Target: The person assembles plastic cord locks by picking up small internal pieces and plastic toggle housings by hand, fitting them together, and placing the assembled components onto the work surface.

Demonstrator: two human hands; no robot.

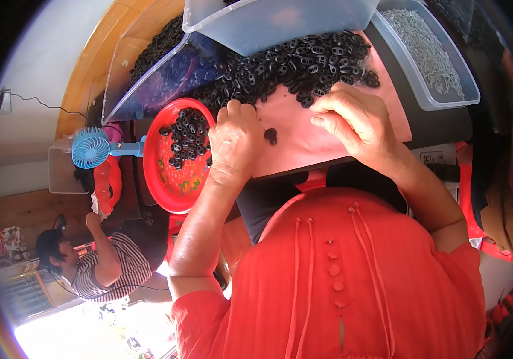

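Observation:
Small black oval plastic pieces with two holes [304, 63] lie heaped along the far part of a pink sheet [310, 143]. My left hand [232, 140] is closed at the sheet's left side, next to the red tray. Its fingertips are hidden, so what it holds, if anything, cannot be made out. A loose black piece [271, 136] lies on the sheet just right of that hand. My right hand [358, 122] hovers over the sheet's right side, near the heap. Its fingers are bent, thumb and forefinger a little apart, with nothing visible between them.
A red round tray [149, 161] with black pieces stands at the left, beside a light-blue handheld fan [90, 148]. Clear plastic bins [280, 27] stand behind the heap. Far right, another bin [469, 99] holds small silvery-grey pieces. A person in stripes [113, 272] sits at the left.

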